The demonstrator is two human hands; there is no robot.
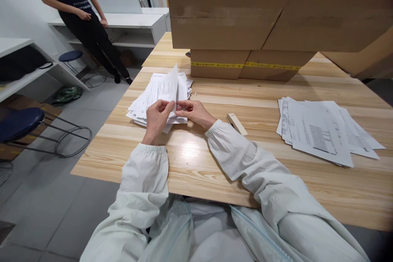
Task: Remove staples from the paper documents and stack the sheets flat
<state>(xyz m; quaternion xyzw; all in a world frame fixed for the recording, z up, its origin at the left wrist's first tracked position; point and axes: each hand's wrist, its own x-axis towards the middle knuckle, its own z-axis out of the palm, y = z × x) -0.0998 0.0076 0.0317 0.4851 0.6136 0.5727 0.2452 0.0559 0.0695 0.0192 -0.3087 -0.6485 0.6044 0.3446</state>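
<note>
Between both hands a printed sheet of paper (164,88) is raised and bent, over an untidy paper pile (139,106) on the wooden table. My left hand (158,118) pinches its near edge with thumb and fingers. From the other side my right hand (196,112) has its thumb and fingertips closed at the same edge; the exact grip is partly hidden. A cream stapler (236,124) lies on the table just right of my right wrist. Farther right rests a second stack of printed papers (319,131), fanned out and untouched by either hand.
Large cardboard boxes (227,28) with yellow tape stand stacked at the table's back. A person (70,4) stands beyond the left side, near white shelves (132,20). Blue stools (21,123) stand on the tiled floor left of the wooden table (190,172).
</note>
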